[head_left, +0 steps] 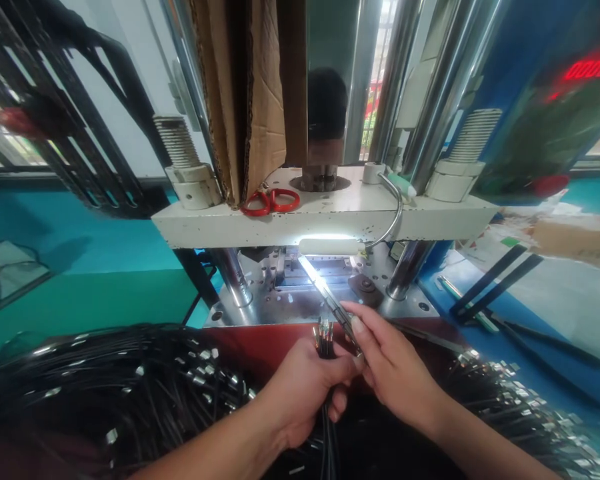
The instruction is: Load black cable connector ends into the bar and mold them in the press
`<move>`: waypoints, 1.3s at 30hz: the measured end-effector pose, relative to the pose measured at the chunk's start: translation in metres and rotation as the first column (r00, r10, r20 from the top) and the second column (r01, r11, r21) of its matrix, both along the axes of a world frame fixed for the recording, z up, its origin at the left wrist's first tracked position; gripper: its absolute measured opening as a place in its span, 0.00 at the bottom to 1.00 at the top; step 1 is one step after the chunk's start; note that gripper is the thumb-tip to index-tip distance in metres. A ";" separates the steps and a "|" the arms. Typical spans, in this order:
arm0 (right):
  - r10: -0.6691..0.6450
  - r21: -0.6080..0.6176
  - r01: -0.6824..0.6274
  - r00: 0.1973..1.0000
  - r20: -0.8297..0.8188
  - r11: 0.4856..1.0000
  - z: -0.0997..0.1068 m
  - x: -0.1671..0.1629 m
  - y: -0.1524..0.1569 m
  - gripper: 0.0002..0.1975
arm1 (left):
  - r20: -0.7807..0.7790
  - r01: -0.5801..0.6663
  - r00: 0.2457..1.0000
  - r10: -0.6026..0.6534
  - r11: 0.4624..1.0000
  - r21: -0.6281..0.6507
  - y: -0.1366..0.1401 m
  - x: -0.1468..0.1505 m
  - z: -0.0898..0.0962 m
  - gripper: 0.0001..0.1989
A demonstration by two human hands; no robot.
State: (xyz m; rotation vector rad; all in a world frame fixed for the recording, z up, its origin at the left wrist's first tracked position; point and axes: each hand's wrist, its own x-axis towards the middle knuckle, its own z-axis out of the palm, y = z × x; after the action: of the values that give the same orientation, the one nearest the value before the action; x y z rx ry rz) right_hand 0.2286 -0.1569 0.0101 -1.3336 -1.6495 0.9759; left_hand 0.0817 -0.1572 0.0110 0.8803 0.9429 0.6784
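My left hand [303, 390] is closed around a small bundle of black cables [325, 337], their metal-tipped ends pointing up out of the fist. My right hand [387, 363] pinches a long thin metal tool [330, 300] between thumb and fingers. The tool slants up and left toward the lit mould plate [300, 283] of the press. Both hands sit close together in front of the machine's red front edge [260, 340].
Heaps of black cables with metal ends lie at lower left [105, 393] and lower right [520, 407]. Red scissors [271, 201] rest on the white press platen [325, 223], under hanging cardboard [250, 93]. A gooseneck lamp [330, 246] shines down. Steel columns [405, 100] flank the mould.
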 end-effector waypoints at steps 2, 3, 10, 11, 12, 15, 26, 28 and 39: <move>0.018 0.082 -0.023 0.998 0.061 0.996 0.001 0.000 -0.001 0.17 | -0.002 -0.008 1.000 0.008 1.000 0.001 -0.001 0.000 -0.001 0.08; 0.025 0.091 -0.031 0.998 0.061 0.995 0.002 0.000 -0.002 0.17 | -0.005 -0.012 1.000 0.012 1.000 -0.002 -0.001 0.000 -0.001 0.08; -0.054 -0.203 -0.008 0.954 -0.296 0.979 0.009 0.003 0.004 0.20 | 0.176 0.049 0.984 -0.038 0.997 -0.058 0.002 -0.012 0.008 0.11; -0.066 -0.207 -0.005 0.940 -0.334 0.978 0.009 0.004 0.005 0.20 | 0.189 0.015 0.982 0.000 0.997 -0.078 0.003 -0.015 0.008 0.12; -0.077 -0.208 -0.001 0.928 -0.365 0.978 0.009 0.004 0.006 0.20 | 0.192 -0.022 0.980 0.041 0.995 -0.100 0.004 -0.016 0.008 0.13; -0.098 -0.234 0.001 0.909 -0.406 0.972 0.007 0.003 0.007 0.20 | 0.177 -0.098 0.976 0.123 0.985 -0.142 0.005 -0.018 0.008 0.15; -0.079 -0.292 -0.042 0.917 -0.390 0.956 0.003 0.003 0.007 0.21 | 0.132 -0.170 0.976 0.175 0.984 -0.047 -0.004 -0.014 0.009 0.13; -0.083 -0.278 -0.028 0.923 -0.377 0.960 0.002 0.003 0.007 0.22 | 0.123 -0.170 0.977 0.173 0.985 -0.039 -0.004 -0.014 0.009 0.13; -0.065 -0.250 -0.009 0.956 -0.286 0.968 0.006 0.000 0.005 0.25 | 0.036 -0.113 0.992 0.117 0.988 -0.105 0.000 -0.011 0.007 0.13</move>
State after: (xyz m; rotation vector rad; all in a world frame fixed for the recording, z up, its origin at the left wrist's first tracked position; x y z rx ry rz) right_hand 0.2286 -0.1519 0.0161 -1.2958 -1.3132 1.3295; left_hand 0.0707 -0.1572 0.0178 0.7216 0.9874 0.7380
